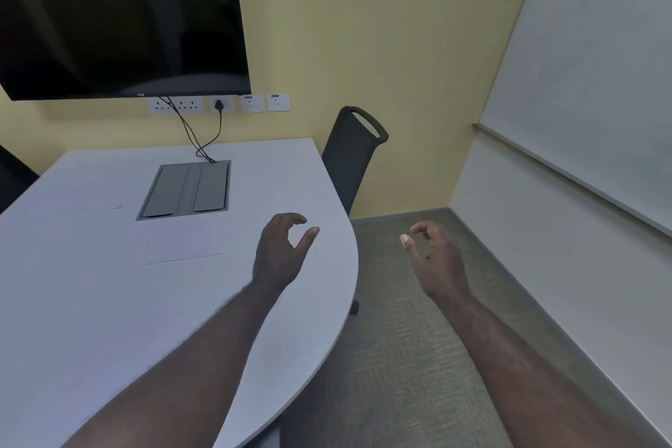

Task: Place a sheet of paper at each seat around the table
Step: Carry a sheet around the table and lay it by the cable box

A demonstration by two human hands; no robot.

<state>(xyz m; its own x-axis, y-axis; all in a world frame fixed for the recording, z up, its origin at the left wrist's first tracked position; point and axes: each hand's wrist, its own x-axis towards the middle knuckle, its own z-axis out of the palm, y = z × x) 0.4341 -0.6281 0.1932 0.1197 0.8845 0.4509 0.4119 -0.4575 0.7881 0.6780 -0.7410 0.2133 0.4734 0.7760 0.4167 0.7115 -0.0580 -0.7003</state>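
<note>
A white sheet of paper (pixel 171 244) lies flat on the white table (pixel 91 320), just in front of the grey cable hatch; only its near edge stands out against the tabletop. A corner of what may be another sheet (pixel 118 205) shows faintly further left. My left hand (pixel 282 253) hovers over the table's right side, to the right of the sheet, fingers curled apart and holding nothing. My right hand (pixel 434 258) is out beyond the table's curved edge, above the carpet, also with loose, empty fingers. A black chair (pixel 351 153) is tucked in at the far right of the table.
A grey cable hatch (pixel 187 189) is set into the tabletop, with black cables running up to wall sockets (pixel 218 105). A dark screen (pixel 120 16) hangs on the yellow wall. A whiteboard (pixel 589 76) covers the right wall. Grey carpet (pixel 400 356) lies between table and wall. Another dark chair (pixel 14 175) shows at far left.
</note>
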